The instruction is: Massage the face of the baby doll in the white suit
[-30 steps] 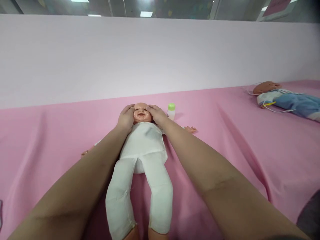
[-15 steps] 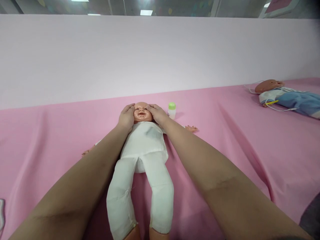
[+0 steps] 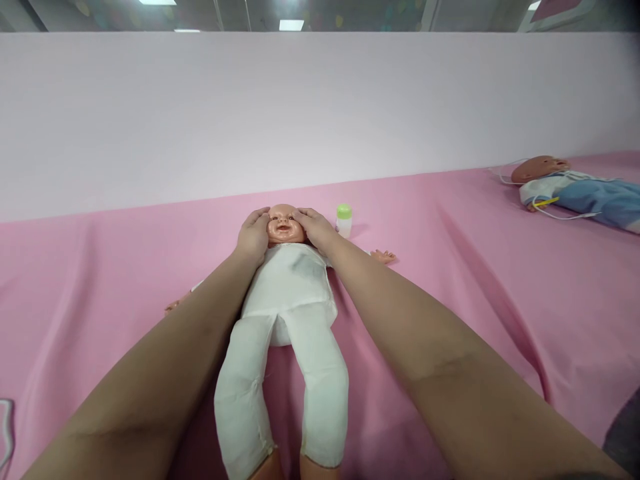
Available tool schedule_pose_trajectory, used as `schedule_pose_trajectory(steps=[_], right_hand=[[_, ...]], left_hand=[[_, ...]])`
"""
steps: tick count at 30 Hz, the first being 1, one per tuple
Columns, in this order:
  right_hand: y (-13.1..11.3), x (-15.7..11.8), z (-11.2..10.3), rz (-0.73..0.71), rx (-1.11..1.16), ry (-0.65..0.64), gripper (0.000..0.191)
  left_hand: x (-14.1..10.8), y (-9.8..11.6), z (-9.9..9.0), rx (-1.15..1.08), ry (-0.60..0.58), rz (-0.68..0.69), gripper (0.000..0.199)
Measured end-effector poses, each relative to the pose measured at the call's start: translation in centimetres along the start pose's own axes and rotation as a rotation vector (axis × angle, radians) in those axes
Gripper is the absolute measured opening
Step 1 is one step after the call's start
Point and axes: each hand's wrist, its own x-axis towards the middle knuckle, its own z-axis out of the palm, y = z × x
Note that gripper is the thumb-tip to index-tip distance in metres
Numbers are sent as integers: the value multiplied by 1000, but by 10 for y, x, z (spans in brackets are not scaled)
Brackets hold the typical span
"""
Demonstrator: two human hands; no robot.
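A baby doll (image 3: 289,280) with a hard plastic head and white cloth body lies on its back, feet toward me. My left hand (image 3: 254,232) cups one side of its head, fingers together along the cheek and temple. On the opposite side, my right hand (image 3: 315,229) is wrapped against the head in the same way, fingertips by the doll's eye. Between both palms the head is held face up. The doll's arms stretch outward, partly hidden beneath my forearms. Just beyond my right hand stands a small bottle (image 3: 344,221) with a green cap.
A pink cloth (image 3: 430,280) with folds covers the surface. At the far right lies a second doll (image 3: 590,197) in blue and white clothing, with thin white cords and a yellow piece. A white wall (image 3: 320,113) rises behind. Part of a white loop (image 3: 7,427) shows at the left edge.
The camera view has tilted very slightly. Both hands stay on the doll's head, and the doll keeps its position.
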Motion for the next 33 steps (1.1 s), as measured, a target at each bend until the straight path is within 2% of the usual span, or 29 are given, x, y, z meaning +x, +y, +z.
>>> schedule_pose_trajectory(steps=[11,17,24,33], right_hand=[[2,2,0,-6,18,-11,45],[-1,0,1,-14,7,-7,41],[-3,-3,1,16,-1,-4,48],[-10,-9,2,22,4,2,39]], left_hand=[[-5,6,4,-12,10,-8,33],[0,1,2,-16,-4,22,33],[4,-3,-1,-15,-15,20,34],[-1,2,3,-10,-2,-2,33]])
